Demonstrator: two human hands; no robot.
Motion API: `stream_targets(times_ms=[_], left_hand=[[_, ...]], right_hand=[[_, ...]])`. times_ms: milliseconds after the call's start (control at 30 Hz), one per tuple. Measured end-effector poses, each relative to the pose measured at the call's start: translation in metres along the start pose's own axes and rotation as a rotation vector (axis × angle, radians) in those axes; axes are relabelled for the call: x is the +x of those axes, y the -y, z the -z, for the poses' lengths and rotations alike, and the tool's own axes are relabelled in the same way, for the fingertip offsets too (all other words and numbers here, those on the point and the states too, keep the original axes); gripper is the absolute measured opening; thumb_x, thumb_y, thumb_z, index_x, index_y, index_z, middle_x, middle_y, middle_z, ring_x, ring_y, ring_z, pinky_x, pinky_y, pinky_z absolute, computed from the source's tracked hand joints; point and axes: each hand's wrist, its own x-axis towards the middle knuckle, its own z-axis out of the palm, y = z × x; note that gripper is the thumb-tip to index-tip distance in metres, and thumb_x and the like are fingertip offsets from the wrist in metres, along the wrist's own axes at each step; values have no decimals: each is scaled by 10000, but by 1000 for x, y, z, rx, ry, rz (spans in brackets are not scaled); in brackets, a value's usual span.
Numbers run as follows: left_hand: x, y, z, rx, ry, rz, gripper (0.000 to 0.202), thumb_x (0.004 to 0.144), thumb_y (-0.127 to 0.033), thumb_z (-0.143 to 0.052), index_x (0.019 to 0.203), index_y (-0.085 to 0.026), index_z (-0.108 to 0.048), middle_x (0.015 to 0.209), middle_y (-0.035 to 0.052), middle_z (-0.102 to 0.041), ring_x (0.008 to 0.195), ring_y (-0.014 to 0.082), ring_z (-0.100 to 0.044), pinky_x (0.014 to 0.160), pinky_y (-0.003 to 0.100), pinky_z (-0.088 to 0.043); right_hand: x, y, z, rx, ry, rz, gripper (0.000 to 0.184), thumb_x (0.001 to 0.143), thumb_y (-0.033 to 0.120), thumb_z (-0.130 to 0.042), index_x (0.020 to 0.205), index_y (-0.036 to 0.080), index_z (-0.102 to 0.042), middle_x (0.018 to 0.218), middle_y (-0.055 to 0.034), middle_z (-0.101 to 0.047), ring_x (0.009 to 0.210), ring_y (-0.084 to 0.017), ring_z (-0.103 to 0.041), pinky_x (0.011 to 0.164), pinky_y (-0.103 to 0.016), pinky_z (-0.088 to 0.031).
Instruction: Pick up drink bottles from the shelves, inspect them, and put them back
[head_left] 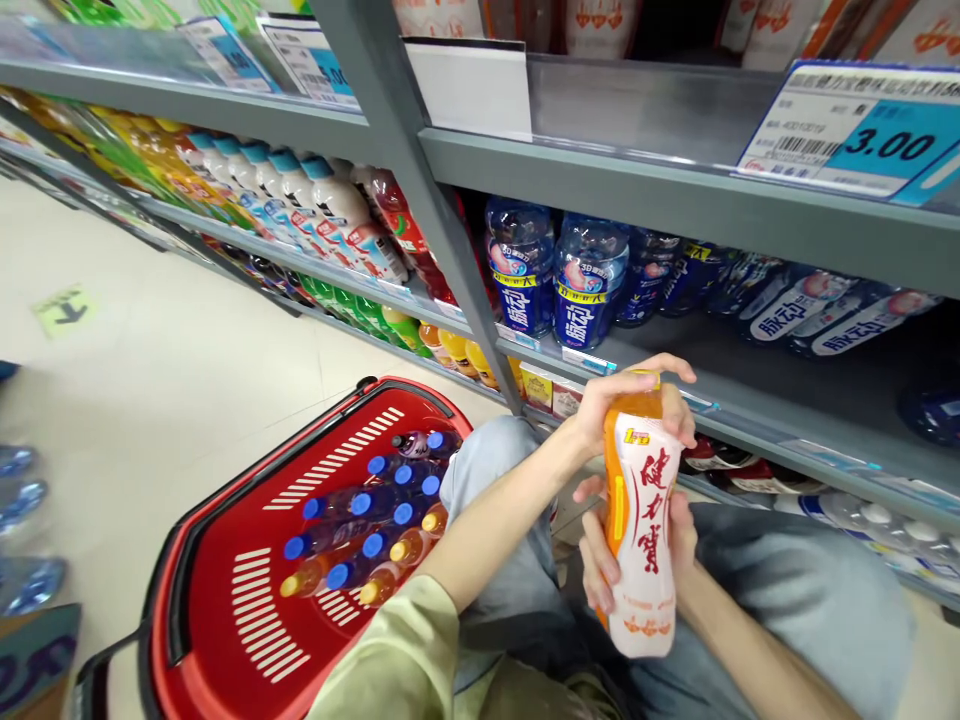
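Observation:
Both hands are on one drink bottle point(643, 530), held upright but slightly tilted above my lap. It has a white wrapper with red Chinese characters and orange at its side and neck. My left hand point(607, 405) reaches in from the left and closes around the neck and yellow cap, one finger sticking out toward the shelf. Lower down, my right hand point(600, 560) wraps around the body from behind, with fingers showing at both sides. To the left, a red shopping basket point(217, 500) on the floor contains several bottles with blue or yellow caps.
A grey shelf unit point(457, 260) runs along the front. Blue drink bottles point(592, 280) stand on its near shelf, with others lying beside them. A price tag point(855, 130) hangs above. Clear plastic bottles point(22, 530) are on the left floor, near a green arrow sticker point(65, 310).

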Motion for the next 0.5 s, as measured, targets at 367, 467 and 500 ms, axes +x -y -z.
stream_targets(times_ms=[367,467,500], left_hand=[[0,-3,0,-16,-42,-21,224,818,-367,-601,920,-168,-627,554,0,-582,585,189,-617,627,301,-520],[2,-2,4,-21,-54,-14,218,824,-358,-592,923,-168,-633,569,2,-583,597,194,-624,641,318,-545],[3,-1,5,-23,-56,-13,215,827,-356,-590,922,-168,-635,572,3,-583,602,196,-627,649,324,-552]], right_hand=[[8,4,0,4,-39,47,718,815,806,-485,1260,246,-557,781,-18,-671,581,-239,-685,600,-387,-520],[7,6,-3,17,-60,50,702,831,802,-456,1236,239,-570,757,-10,-663,556,-228,-676,621,-403,-526],[7,6,-3,25,-60,52,691,839,794,-450,1230,238,-572,751,-9,-662,554,-227,-675,621,-402,-525]])
